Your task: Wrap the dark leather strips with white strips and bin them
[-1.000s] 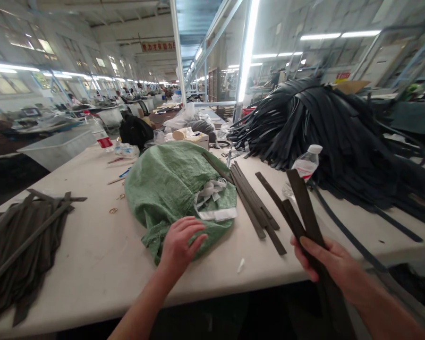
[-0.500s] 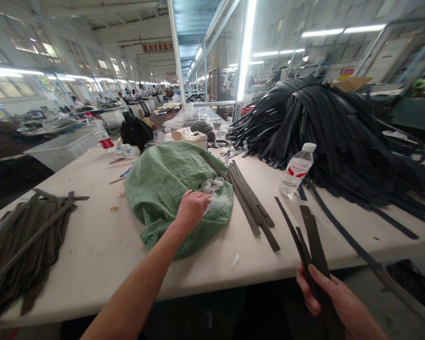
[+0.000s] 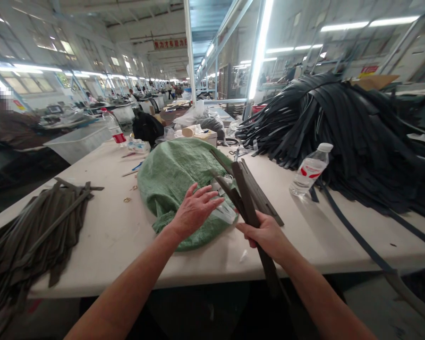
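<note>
My right hand [image 3: 264, 233] grips a few dark grey-brown strips [image 3: 248, 200], which slant up over the right side of a green woven sack [image 3: 177, 165]. My left hand [image 3: 196, 208] is open, fingers spread, at the front of the sack. Just past its fingertips, white plastic [image 3: 228, 212] shows at the sack's opening. More loose strips [image 3: 260, 186] lie on the table right of the sack, partly hidden behind the held ones. A large heap of similar strips [image 3: 46, 226] lies at the table's left end.
A big pile of black straps [image 3: 340, 132] covers the right side of the table [image 3: 116, 255]. In front of it stands a clear water bottle [image 3: 310, 170]. Another bottle [image 3: 114, 126] and a black bag [image 3: 147, 127] are at the back left. A person [image 3: 14, 123] sits far left.
My right hand has brought the held strips left and up, from the table's front edge to the sack. The left hand's fingers have spread out from a pinch. The view has shifted slightly.
</note>
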Motion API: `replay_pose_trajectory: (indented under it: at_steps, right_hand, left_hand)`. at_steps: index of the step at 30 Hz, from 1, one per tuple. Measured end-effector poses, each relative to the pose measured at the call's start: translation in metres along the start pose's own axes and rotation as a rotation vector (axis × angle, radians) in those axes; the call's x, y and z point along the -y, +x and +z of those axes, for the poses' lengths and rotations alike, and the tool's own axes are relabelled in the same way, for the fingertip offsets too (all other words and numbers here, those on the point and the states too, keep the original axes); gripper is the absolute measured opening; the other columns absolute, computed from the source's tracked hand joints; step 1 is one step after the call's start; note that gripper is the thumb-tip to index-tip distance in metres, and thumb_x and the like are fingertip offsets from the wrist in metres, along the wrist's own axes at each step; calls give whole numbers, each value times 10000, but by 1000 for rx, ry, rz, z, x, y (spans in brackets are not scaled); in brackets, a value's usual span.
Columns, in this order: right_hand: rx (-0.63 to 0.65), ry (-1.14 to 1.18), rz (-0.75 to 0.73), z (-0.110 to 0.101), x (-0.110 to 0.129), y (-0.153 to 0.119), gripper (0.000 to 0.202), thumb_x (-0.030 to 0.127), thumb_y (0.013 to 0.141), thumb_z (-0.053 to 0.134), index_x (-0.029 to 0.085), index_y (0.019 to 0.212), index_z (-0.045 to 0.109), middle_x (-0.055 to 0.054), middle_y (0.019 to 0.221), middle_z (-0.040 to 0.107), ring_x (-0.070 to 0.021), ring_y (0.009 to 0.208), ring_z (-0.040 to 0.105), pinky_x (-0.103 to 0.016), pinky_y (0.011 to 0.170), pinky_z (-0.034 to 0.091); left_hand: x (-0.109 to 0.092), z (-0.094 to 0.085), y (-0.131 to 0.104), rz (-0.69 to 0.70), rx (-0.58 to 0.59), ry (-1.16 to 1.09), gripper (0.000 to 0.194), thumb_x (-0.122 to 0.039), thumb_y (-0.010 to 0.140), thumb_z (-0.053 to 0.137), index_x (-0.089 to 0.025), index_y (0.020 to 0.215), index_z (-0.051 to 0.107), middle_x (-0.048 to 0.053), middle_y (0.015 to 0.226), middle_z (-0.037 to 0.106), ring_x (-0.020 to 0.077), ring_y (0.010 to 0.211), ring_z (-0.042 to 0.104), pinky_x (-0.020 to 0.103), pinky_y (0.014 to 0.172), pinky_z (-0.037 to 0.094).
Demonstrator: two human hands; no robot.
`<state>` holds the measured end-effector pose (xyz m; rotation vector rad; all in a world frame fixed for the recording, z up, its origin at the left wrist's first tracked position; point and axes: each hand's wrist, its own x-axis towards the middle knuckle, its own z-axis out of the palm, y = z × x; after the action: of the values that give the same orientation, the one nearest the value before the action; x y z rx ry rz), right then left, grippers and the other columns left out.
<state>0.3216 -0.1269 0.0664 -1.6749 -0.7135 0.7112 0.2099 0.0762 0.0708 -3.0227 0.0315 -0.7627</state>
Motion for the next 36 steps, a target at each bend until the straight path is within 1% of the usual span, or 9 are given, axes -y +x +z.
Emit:
replay_pose_trajectory:
  at_steps: [6, 11, 18, 22, 25, 27, 29, 32, 36]
  right_hand:
    - [-21, -149, -28, 15, -2, 31, 197, 351, 736, 671, 166, 761, 607, 53, 487, 539, -90, 366, 497, -176, 347, 377]
    - [21, -142, -24, 4, 7, 43, 222, 356, 725, 672, 176, 676, 551, 53, 455, 530, -79, 341, 466, -171, 327, 337]
    - [30, -56, 7, -8, 27, 65, 244, 339, 649, 715, 179, 620, 533, 60, 422, 513, -72, 310, 433, -173, 300, 311]
    - [39, 57, 32, -18, 42, 77, 297, 351, 628, 720, 187, 542, 487, 60, 394, 467, -59, 303, 389, -175, 289, 282]
    - [44, 154, 50, -27, 51, 85, 317, 360, 609, 725, 186, 524, 475, 64, 405, 446, -47, 314, 369, -171, 296, 290]
    - [44, 206, 56, -31, 54, 90, 317, 350, 601, 735, 179, 522, 481, 61, 420, 452, -43, 327, 378, -165, 306, 304]
    - [42, 246, 62, -33, 54, 93, 307, 334, 602, 744, 172, 526, 494, 60, 422, 454, -42, 332, 381, -163, 311, 313]
    - [44, 293, 77, -32, 51, 96, 299, 309, 607, 749, 167, 524, 499, 62, 418, 450, -38, 329, 369, -159, 307, 311]
    - [34, 332, 94, -31, 43, 95, 294, 294, 635, 743, 163, 530, 501, 60, 430, 455, -38, 338, 375, -151, 307, 312]
  left_hand:
    - [12, -3, 8, -18, -60, -14, 316, -226, 932, 499, -327, 1215, 597, 14, 1259, 633, 204, 1265, 476, 468, 1137, 188]
    - [30, -1, 22, -86, -103, -21, 256, -245, 938, 484, -315, 1133, 634, 9, 1215, 655, 199, 1240, 488, 447, 1125, 194]
    - [56, 7, 65, -188, -143, 13, 220, -260, 949, 449, -259, 1014, 658, 46, 1086, 690, 207, 1144, 543, 426, 1088, 235]
    - [61, 10, 82, -336, -159, -43, 216, -294, 932, 482, -237, 1026, 668, 64, 1095, 686, 211, 1055, 584, 358, 973, 346]
    - [50, 5, 79, -612, -153, -136, 335, -419, 926, 461, -186, 889, 698, 91, 901, 707, 216, 835, 621, 303, 752, 407]
    - [35, 3, 70, -708, -109, -296, 472, -515, 919, 415, -171, 765, 700, 71, 736, 684, 202, 707, 601, 285, 668, 390]
    - [16, 4, 59, -630, -41, -568, 505, -547, 910, 403, -168, 795, 716, 42, 719, 678, 182, 693, 592, 261, 658, 386]
    - [-14, 16, 47, -432, 84, -931, 405, -494, 885, 478, -171, 923, 720, 9, 808, 685, 158, 730, 581, 231, 666, 387]
    - [-38, 39, 38, -475, 170, -947, 348, -404, 863, 503, -144, 789, 721, 4, 657, 608, 143, 626, 498, 237, 581, 336]
